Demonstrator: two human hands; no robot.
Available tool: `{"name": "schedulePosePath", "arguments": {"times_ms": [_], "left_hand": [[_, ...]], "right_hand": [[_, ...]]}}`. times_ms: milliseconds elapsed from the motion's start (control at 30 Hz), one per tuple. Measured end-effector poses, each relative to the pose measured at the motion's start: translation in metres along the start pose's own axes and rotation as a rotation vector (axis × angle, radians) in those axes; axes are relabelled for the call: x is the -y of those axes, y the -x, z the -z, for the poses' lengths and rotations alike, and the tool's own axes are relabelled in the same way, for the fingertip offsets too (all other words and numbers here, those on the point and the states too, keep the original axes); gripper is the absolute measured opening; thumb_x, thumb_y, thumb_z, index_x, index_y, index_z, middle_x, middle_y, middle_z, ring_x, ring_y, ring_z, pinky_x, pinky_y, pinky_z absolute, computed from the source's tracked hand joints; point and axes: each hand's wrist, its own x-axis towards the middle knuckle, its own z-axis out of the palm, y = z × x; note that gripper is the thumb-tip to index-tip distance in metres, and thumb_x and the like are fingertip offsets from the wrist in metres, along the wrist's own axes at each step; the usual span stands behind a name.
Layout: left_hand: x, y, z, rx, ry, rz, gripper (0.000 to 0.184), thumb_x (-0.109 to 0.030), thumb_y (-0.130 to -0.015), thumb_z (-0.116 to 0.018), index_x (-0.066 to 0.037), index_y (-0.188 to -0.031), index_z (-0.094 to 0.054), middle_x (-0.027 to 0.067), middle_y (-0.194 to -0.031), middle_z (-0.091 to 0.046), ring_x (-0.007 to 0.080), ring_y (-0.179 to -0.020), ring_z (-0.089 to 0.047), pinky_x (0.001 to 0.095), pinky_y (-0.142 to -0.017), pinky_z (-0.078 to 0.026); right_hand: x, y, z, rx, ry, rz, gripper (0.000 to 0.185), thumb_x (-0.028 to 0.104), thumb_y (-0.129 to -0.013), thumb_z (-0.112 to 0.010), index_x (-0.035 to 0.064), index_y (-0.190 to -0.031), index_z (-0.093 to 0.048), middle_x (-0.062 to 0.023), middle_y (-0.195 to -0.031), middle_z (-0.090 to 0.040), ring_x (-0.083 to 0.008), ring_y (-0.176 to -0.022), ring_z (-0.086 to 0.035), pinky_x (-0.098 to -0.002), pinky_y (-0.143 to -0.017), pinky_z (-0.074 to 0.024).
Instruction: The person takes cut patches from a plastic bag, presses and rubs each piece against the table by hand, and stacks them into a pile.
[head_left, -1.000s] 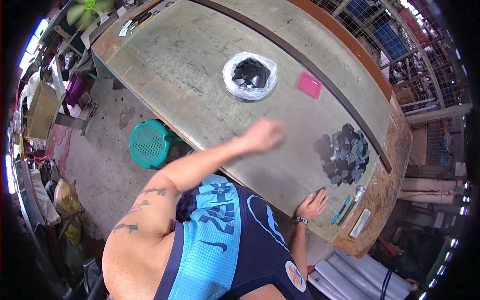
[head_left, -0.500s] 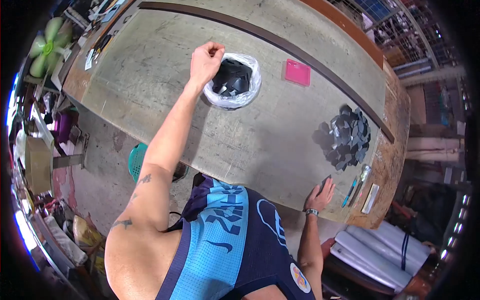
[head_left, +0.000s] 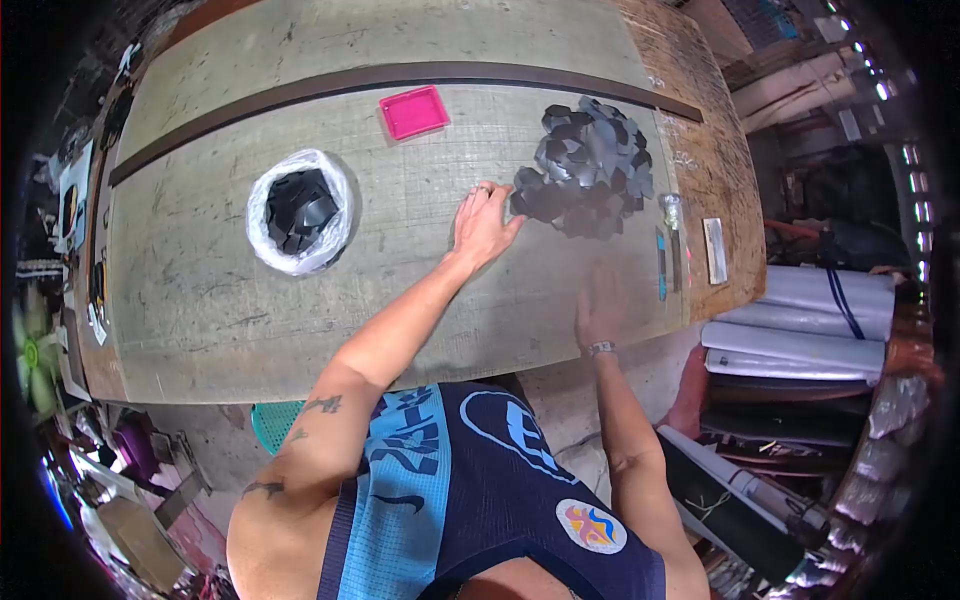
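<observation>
My left hand (head_left: pixel 484 225) reaches to the left edge of a loose pile of black flat cut pieces (head_left: pixel 590 165). Its thumb and fingers are apart, around the outermost pieces, and it holds nothing that I can see. My right hand (head_left: pixel 602 305), smeared by motion, is over the near part of the table just below the pile; whether its fingers hold anything cannot be made out. Farther left stands a white plastic bag (head_left: pixel 342 225) with its rim rolled open and more black pieces (head_left: pixel 300 212) inside.
A pink tray (head_left: pixel 414 113) lies near a long dark bar (head_left: pixel 400 76) across the table (head_left: pixel 420 330). By the right edge are a blue cutter (head_left: pixel 661 265), a dark strip (head_left: pixel 676 262) and a pale block (head_left: pixel 715 250). Silver rolls (head_left: pixel 800 350) are stacked beyond that edge.
My left hand has moved from above the bag's rim rightward to the pile, its pinched fingers now apart. My right hand has lifted toward the pile. The view has turned right.
</observation>
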Motion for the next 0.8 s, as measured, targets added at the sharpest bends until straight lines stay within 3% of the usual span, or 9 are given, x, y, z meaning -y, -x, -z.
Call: {"name": "schedulePosePath", "arguments": {"times_ms": [100,200,500,567,600,633,700,733,800], "left_hand": [[-0.011,-0.02,-0.02,-0.001,-0.218,-0.003,0.057,-0.036,-0.082,-0.084,-0.008,-0.128,-0.068,0.0131,-0.12,-0.063,0.0341,-0.116,-0.06,0.0457,-0.097,-0.049],[-0.002,-0.017,-0.03,-0.074,-0.352,-0.154,0.064,-0.046,-0.078,-0.087,-0.007,-0.125,-0.069,0.0122,-0.114,-0.063,0.0326,-0.111,-0.06,0.0454,-0.091,-0.049],[0.003,-0.017,-0.029,-0.193,-0.271,-0.099,0.048,-0.036,-0.079,-0.09,-0.005,-0.107,-0.066,0.0141,-0.102,-0.069,0.0345,-0.098,-0.065,0.0452,-0.089,-0.052],[0.006,-0.018,-0.027,-0.124,-0.166,0.078,0.044,-0.034,-0.08,-0.089,-0.004,-0.104,-0.067,0.0149,-0.097,-0.07,0.0351,-0.097,-0.066,0.0457,-0.088,-0.052],[0.004,-0.02,-0.026,-0.183,-0.174,0.048,0.035,-0.029,-0.086,-0.086,0.0,-0.1,-0.073,0.0112,-0.086,-0.072,0.0278,-0.082,-0.068,0.0426,-0.079,-0.054],[0.011,-0.026,-0.025,-0.18,-0.2,0.044,0.035,-0.029,-0.086,-0.086,0.0,-0.1,-0.073,0.0112,-0.086,-0.072,0.0278,-0.082,-0.068,0.0426,-0.079,-0.054],[0.028,-0.039,-0.022,-0.074,0.212,0.285,0.028,-0.025,-0.091,-0.082,0.002,-0.098,-0.077,0.0041,-0.075,-0.071,0.0187,-0.066,-0.062,0.0366,-0.068,-0.053],[0.012,-0.04,-0.009,-0.021,0.195,0.35,0.024,-0.023,-0.096,-0.078,0.002,-0.097,-0.08,-0.0012,-0.07,-0.067,0.0099,-0.058,-0.054,0.0296,-0.056,-0.047],[0.007,-0.043,0.002,0.01,0.2,0.413,0.024,-0.023,-0.096,-0.078,0.001,-0.096,-0.08,-0.0007,-0.071,-0.067,0.0088,-0.058,-0.054,0.0279,-0.054,-0.045]], "right_hand": [[-0.003,0.0,-0.002,-0.011,-0.043,-0.024,0.058,0.033,-0.101,-0.058,0.0111,-0.154,-0.05,-0.0081,-0.163,-0.046,-0.0346,-0.155,-0.033,-0.0531,-0.127,-0.0225],[-0.009,0.002,-0.01,-0.035,-0.118,-0.013,0.058,0.034,-0.1,-0.059,0.0113,-0.153,-0.051,-0.0081,-0.164,-0.045,-0.0355,-0.154,-0.034,-0.0534,-0.126,-0.0236],[-0.015,0.002,-0.012,-0.088,-0.17,0.07,0.058,0.037,-0.101,-0.058,0.011,-0.153,-0.052,-0.0083,-0.163,-0.045,-0.0375,-0.154,-0.034,-0.0553,-0.124,-0.0253],[-0.013,0.002,-0.01,-0.061,-0.076,0.061,0.059,0.038,-0.101,-0.057,0.0096,-0.152,-0.052,-0.0083,-0.164,-0.045,-0.037,-0.154,-0.033,-0.0551,-0.125,-0.024],[-0.012,0.001,-0.006,-0.034,-0.102,0.046,0.059,0.039,-0.102,-0.056,0.0092,-0.153,-0.051,-0.0075,-0.165,-0.043,-0.0364,-0.155,-0.031,-0.055,-0.125,-0.0225],[-0.011,0.002,-0.004,-0.033,-0.128,0.045,0.059,0.039,-0.102,-0.056,0.0092,-0.153,-0.051,-0.0075,-0.165,-0.043,-0.0364,-0.155,-0.031,-0.055,-0.125,-0.0225],[-0.012,0.001,-0.005,-0.022,-0.125,0.035,0.06,0.039,-0.103,-0.055,0.0095,-0.154,-0.05,-0.0063,-0.167,-0.04,-0.0361,-0.156,-0.029,-0.0554,-0.126,-0.0217],[-0.014,0.002,-0.008,-0.025,-0.105,0.046,0.06,0.039,-0.103,-0.054,0.0098,-0.155,-0.048,-0.0053,-0.168,-0.039,-0.0358,-0.157,-0.028,-0.056,-0.126,-0.0209],[-0.016,0.004,-0.009,-0.018,-0.14,0.041,0.06,0.039,-0.103,-0.055,0.0098,-0.155,-0.048,-0.0051,-0.168,-0.039,-0.0358,-0.157,-0.027,-0.0561,-0.127,-0.0206]]}}
